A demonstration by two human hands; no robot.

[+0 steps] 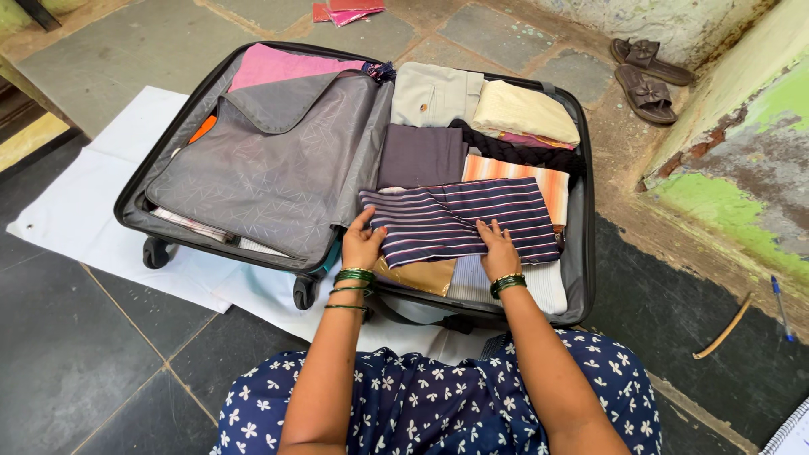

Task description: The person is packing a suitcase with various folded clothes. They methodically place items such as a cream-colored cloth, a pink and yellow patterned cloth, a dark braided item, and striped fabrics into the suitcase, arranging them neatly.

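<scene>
An open black suitcase [583,253] lies on the floor in front of me. Its right half holds folded clothes. On top lies a folded dark purple garment with white stripes [472,211]. My left hand [362,243] grips that garment's near left edge, thumb on top. Flat on its near right edge rests my right hand [499,251], fingers spread. Both wrists wear green bangles. Beneath lie an orange striped cloth [539,177], a plain purple cloth [420,156], a cream cloth [522,109] and a beige folded piece [430,93].
The suitcase's left half is covered by a grey zipped divider [270,168] with pink cloth [278,66] above it. A white sheet [76,211] lies under the case. Brown sandals [645,76] sit at the back right. A stick [723,330] and pen [780,305] lie right.
</scene>
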